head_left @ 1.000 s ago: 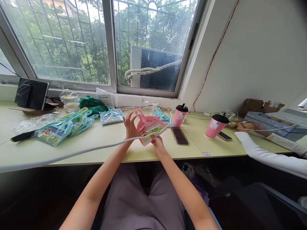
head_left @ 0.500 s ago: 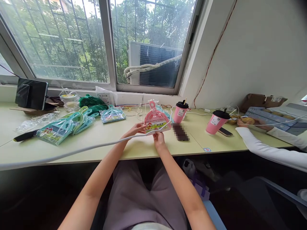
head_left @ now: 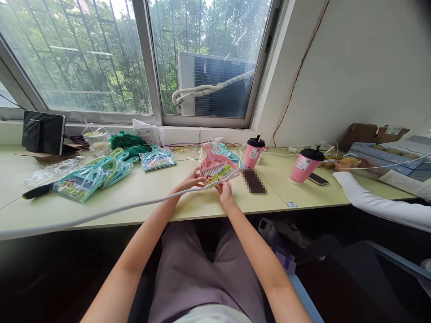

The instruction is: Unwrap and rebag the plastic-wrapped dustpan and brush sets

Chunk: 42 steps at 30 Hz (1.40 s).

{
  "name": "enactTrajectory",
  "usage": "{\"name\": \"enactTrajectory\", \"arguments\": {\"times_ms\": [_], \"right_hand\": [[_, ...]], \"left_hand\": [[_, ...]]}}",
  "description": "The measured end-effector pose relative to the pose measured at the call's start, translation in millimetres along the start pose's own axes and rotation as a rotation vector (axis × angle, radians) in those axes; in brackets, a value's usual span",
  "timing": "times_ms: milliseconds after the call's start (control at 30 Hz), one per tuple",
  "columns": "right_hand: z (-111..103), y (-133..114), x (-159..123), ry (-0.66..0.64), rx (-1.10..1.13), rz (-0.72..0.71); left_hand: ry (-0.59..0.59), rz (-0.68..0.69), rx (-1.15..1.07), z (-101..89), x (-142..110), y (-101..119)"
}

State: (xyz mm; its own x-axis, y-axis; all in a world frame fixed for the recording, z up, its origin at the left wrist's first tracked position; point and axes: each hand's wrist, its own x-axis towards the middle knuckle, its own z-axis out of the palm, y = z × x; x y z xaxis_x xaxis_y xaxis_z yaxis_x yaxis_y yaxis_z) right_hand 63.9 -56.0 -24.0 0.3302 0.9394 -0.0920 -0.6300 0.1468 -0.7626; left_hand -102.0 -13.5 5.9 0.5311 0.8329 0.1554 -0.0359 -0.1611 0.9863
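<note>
A pink mini dustpan-and-brush set (head_left: 214, 168) in clear wrap is held just above the pale green desk (head_left: 188, 202), handle pointing away from me. My left hand (head_left: 191, 181) pinches its lower left corner by the printed label. My right hand (head_left: 224, 192) grips its lower edge from below. A white cable (head_left: 128, 207) crosses in front of both hands.
Several teal dustpan sets (head_left: 88, 178) lie at left, another (head_left: 157, 159) behind, more (head_left: 228, 154) beyond the pink one. Two pink cups (head_left: 253, 153) (head_left: 303, 167), a phone (head_left: 317, 179) and a tablet (head_left: 43, 132) stand on the desk. Another person's white sleeve (head_left: 373, 204) reaches in at right.
The pink set was turned from tilted to handle pointing away. My left hand, spread open a second ago, closed onto its lower left corner.
</note>
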Motion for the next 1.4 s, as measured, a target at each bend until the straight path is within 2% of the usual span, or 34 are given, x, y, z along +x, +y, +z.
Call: {"name": "enactTrajectory", "arguments": {"times_ms": [267, 433, 567, 633, 733, 833, 900, 1033, 1100, 1200, 1300, 1400], "right_hand": [[0, -1, 6, -0.031, -0.006, 0.003], [0, -5, 9, 0.013, 0.078, -0.004], [-2, -13, 11, -0.027, 0.096, -0.034], [-3, -19, 11, -0.071, 0.087, -0.046], [-7, -28, 12, -0.157, 0.047, -0.02], [-11, -34, 14, -0.264, -0.043, 0.04], [-13, -34, 15, -0.336, -0.121, 0.088], [-12, -27, 16, -0.472, -0.266, 0.159], [-10, -21, 14, -0.518, -0.296, 0.159], [-4, -11, 10, -0.541, -0.27, 0.146], [3, -3, 3, -0.492, -0.204, 0.133], [8, 2, -3, -0.426, -0.145, 0.136]], "left_hand": [[0.085, 0.072, 0.028, 2.6, 5, -5], [-0.059, 0.066, 0.068, 4.0, 0, -1], [-0.193, 0.056, 0.073, -2.7, 0, -1], [-0.173, 0.066, 0.056, -9.8, 0, 2], [-0.019, 0.09, 0.035, -24.6, -2, 10], [0.152, 0.182, -0.152, -37.9, -7, 19], [0.195, 0.242, -0.396, -41.7, -9, 22], [0.077, 0.234, -0.794, -36.5, -9, 21], [0.002, 0.189, -0.847, -32.1, -7, 17], [-0.045, 0.115, -0.832, -28.8, -4, 7], [-0.064, 0.023, -0.806, -28.3, -4, 2], [-0.037, 0.026, -0.798, -27.5, -6, 6]]}}
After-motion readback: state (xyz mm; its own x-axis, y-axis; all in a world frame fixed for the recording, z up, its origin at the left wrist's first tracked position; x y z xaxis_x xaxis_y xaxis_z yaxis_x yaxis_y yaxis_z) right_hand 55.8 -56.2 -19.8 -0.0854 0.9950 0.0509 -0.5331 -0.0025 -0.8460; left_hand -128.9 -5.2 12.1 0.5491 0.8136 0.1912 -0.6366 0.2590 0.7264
